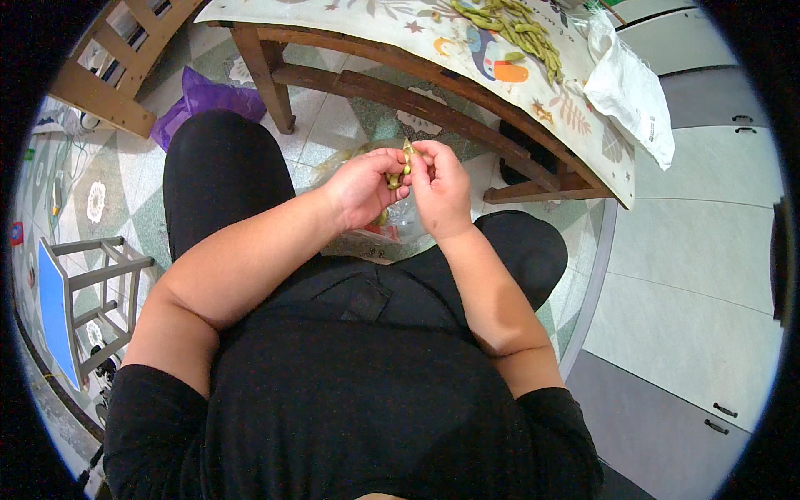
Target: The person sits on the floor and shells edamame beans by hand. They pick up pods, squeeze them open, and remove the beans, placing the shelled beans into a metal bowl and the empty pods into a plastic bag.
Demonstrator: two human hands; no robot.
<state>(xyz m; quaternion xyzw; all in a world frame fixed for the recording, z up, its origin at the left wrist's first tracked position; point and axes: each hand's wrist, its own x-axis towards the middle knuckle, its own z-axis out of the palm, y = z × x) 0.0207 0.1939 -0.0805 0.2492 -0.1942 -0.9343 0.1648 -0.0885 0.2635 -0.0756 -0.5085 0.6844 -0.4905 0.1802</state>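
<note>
Between my fingertips, above my lap, is a green soybean pod [407, 155] that looks split, with a pale green bean showing. My left hand [360, 187] pinches it from one side, fingers curled, with a second yellowish-green piece of pod [393, 180] against them. From the other side my right hand [443, 190] grips the same pod with thumb and fingers. Under my hands, between my knees, a clear plastic bag [407, 225] holds some greenish bits; my hands partly hide it. On the table lies a heap of green soybean pods [533, 37].
Ahead stands a wooden table with a patterned cloth [375, 18]; a white sack [629, 92] hangs over its right side. Left are a purple bag [196, 98], a wooden chair frame [112, 79] and a tipped stool with a blue top [57, 312]. Pale cabinets [683, 242] line the right.
</note>
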